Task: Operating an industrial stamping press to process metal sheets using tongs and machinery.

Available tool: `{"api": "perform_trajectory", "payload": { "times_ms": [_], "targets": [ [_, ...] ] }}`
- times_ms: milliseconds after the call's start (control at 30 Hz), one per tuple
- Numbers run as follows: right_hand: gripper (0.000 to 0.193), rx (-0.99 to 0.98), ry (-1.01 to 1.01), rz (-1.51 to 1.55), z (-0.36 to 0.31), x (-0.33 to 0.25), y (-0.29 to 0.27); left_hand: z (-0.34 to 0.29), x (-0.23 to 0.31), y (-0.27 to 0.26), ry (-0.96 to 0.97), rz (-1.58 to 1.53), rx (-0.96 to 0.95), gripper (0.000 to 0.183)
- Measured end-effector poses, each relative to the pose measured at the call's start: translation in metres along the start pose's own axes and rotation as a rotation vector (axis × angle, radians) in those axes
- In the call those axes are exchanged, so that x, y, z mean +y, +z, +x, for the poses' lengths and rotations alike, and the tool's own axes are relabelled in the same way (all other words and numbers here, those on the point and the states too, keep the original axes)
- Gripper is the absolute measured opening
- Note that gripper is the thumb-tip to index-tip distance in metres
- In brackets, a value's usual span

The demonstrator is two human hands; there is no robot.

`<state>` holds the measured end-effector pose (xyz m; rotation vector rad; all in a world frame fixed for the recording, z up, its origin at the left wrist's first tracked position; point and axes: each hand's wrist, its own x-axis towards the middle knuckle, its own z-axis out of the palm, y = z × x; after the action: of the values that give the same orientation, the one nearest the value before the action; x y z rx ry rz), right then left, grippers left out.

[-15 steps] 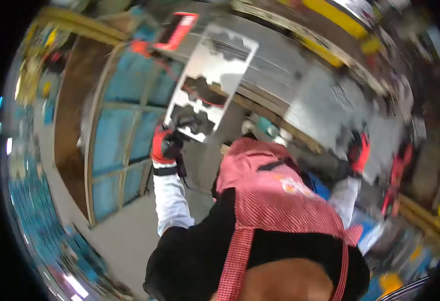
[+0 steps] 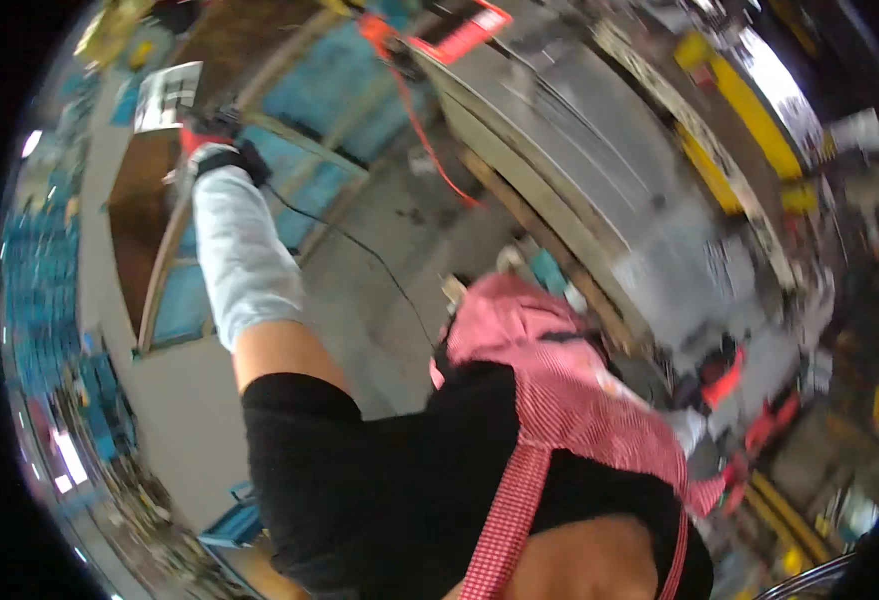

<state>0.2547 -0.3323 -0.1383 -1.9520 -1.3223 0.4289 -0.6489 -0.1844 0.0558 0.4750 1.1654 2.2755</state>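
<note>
My left arm reaches far out to the upper left, over a wooden-framed blue crate. My left hand (image 2: 211,132), in a red and black glove, is closed at the edge of a pale flat plate with cut-outs (image 2: 167,97); the fingers are partly hidden and smeared. My right hand (image 2: 721,380), gloved alike, is low at the right beside the grey metal sheets (image 2: 684,285). It is blurred, and its fingers cannot be made out.
The blue crate (image 2: 304,170) with wooden bars stands left, against a brown board (image 2: 144,200). A dark cable (image 2: 374,255) hangs from my left wrist. An orange cord (image 2: 424,140) trails beside the grey workbench (image 2: 549,165). A red-framed item (image 2: 464,35) lies at the bench's far end.
My left hand has swung left and away with the cut-out plate, from beside the bench to over the crate. My right hand has dropped nearer my body. The view has turned.
</note>
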Motion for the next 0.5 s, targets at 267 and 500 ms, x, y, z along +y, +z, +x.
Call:
{"api": "perform_trajectory", "payload": {
  "times_ms": [267, 500],
  "targets": [
    [0.02, 0.142, 0.423, 0.844, -0.038, -0.006, 0.014, -0.136, -0.23, 0.106, -0.522, 0.234, -0.574, 0.035],
    [0.021, 0.201, 0.104, 0.422, -0.054, -0.007, 0.013, -0.251, -0.253, 0.145, -0.504, 0.397, -0.881, 0.041]
  ]
}}
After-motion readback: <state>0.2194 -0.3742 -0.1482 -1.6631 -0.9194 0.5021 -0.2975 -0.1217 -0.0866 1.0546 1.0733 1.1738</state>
